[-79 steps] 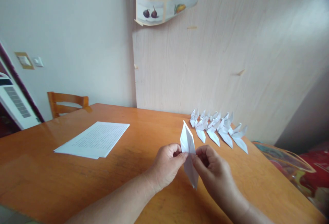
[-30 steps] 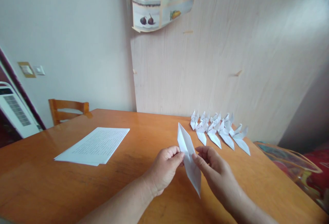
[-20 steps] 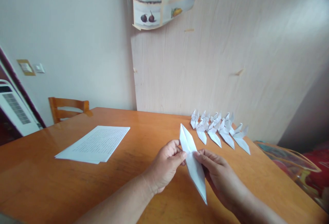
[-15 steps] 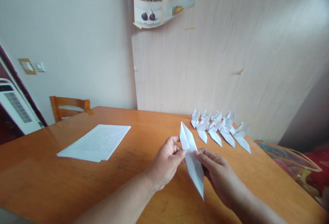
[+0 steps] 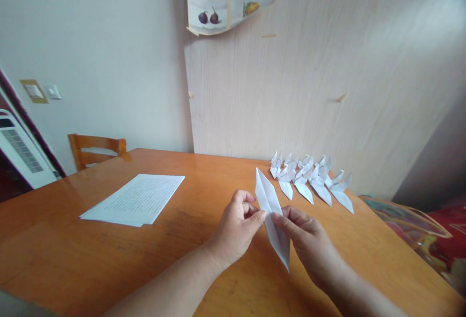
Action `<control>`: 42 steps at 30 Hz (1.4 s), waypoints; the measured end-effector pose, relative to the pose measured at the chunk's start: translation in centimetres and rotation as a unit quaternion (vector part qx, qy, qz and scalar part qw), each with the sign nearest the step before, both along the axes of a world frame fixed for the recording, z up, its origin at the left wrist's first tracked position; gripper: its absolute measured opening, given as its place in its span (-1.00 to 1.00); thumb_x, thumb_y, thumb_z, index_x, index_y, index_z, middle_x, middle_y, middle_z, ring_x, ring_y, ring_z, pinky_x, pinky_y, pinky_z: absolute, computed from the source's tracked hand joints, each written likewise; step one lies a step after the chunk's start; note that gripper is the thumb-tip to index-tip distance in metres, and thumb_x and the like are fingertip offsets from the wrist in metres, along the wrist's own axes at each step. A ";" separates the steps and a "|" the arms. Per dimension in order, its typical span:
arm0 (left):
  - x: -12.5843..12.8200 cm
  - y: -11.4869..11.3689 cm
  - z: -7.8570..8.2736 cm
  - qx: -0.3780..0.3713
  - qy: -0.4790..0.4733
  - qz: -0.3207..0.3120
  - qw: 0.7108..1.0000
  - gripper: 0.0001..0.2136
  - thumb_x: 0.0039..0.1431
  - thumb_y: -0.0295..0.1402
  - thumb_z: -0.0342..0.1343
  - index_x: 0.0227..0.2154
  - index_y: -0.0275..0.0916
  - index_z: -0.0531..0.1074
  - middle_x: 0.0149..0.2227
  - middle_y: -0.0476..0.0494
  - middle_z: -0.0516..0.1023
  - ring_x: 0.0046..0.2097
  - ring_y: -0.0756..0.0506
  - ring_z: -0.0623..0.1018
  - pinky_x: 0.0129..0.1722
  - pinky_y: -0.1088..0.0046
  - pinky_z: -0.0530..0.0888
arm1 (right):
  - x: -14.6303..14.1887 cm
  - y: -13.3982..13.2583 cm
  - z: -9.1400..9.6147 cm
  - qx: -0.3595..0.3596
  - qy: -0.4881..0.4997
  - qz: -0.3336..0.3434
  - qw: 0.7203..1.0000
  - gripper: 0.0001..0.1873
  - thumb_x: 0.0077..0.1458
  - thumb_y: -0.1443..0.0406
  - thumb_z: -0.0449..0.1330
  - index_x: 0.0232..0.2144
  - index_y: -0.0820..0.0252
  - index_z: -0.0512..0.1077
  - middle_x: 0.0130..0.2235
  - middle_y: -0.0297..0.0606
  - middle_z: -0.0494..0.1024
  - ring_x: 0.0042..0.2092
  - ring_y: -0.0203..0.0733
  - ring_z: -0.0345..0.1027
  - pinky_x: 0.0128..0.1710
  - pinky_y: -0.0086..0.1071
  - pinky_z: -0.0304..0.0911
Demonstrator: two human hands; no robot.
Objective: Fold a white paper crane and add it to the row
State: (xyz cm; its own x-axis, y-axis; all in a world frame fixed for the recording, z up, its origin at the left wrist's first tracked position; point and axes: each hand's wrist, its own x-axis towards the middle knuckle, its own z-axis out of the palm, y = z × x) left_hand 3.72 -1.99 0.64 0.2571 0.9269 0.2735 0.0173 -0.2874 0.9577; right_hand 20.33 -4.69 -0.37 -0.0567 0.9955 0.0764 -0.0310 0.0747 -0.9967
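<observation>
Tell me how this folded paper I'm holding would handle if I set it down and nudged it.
The folded paper is probably light: the left hand and right hand pinch it near its middle. It seems fairly stiff, since both pointed ends stick out without visible droop. Nudged on the table, its flat, angular shape would likely slide, not roll.

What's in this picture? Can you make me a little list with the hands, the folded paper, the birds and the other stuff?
Left hand: holding folded paper by its left side
Right hand: holding its right side
Paper shape: long, white, pointed ends
Paper birds: white, grouped near the wall
Paper stack: flat, left, writing on top
Table: orange-brown
Chair: wooden, behind the table
</observation>
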 end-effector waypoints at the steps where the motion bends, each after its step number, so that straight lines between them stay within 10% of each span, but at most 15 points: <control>1: 0.1 0.0 0.0 0.014 0.011 0.021 1.000 -0.78 0.18 -0.29 0.17 -0.25 -0.21 0.24 -0.44 0.04 0.39 -0.38 0.00 0.38 -0.33 0.47 0.33 | 0.0 0.0 -0.1 0.014 -0.029 -0.014 0.999 -0.62 0.14 0.01 0.20 -0.47 0.17 0.32 -0.55 -0.44 0.24 -0.50 -0.35 0.05 -0.51 -0.43 -0.02; 6: 0.2 -0.2 0.2 0.040 0.054 0.034 0.997 -0.85 0.15 -0.33 0.15 -0.46 -0.24 0.34 -0.46 0.00 0.40 -0.37 -0.01 0.37 -0.34 0.48 0.32 | -0.1 -0.5 -0.2 0.155 -0.258 -0.099 0.948 -0.65 0.23 0.05 0.11 -0.47 0.14 0.37 -0.50 -0.34 0.34 -0.46 -0.27 0.17 -0.48 -0.39 0.08; 15: 0.3 -0.8 1.1 -0.072 -0.068 -0.089 0.991 -0.85 0.16 -0.39 0.14 -0.22 -0.31 0.47 -0.23 -0.18 0.56 -0.14 -0.14 0.52 -0.07 0.33 0.40 | -0.2 -1.0 0.2 0.292 -0.449 -0.089 0.840 -0.85 0.25 0.25 0.08 -0.20 0.08 0.45 -0.27 -0.18 0.49 -0.24 -0.07 0.36 -0.23 -0.24 0.22; 28: 0.5 -0.2 0.3 -0.131 -0.104 -0.042 0.985 -0.89 0.07 -0.42 0.17 -0.32 -0.32 0.46 -0.33 -0.13 0.55 -0.25 -0.09 0.49 -0.19 0.40 0.38 | -0.2 -0.2 -0.6 0.174 -0.257 -0.118 0.943 -0.84 0.22 0.16 0.14 -0.30 0.12 0.38 -0.38 -0.29 0.45 -0.38 -0.20 0.31 -0.38 -0.36 0.20; 42: 0.7 -0.3 0.3 -0.130 -0.105 -0.033 0.985 -0.89 0.04 -0.36 0.23 -0.44 -0.31 0.45 -0.43 -0.07 0.50 -0.34 -0.06 0.46 -0.26 0.40 0.37 | -0.2 -0.3 -0.5 0.159 -0.284 -0.141 0.935 -0.83 0.15 0.15 0.17 -0.39 0.09 0.33 -0.48 -0.36 0.38 -0.46 -0.24 0.23 -0.47 -0.39 0.13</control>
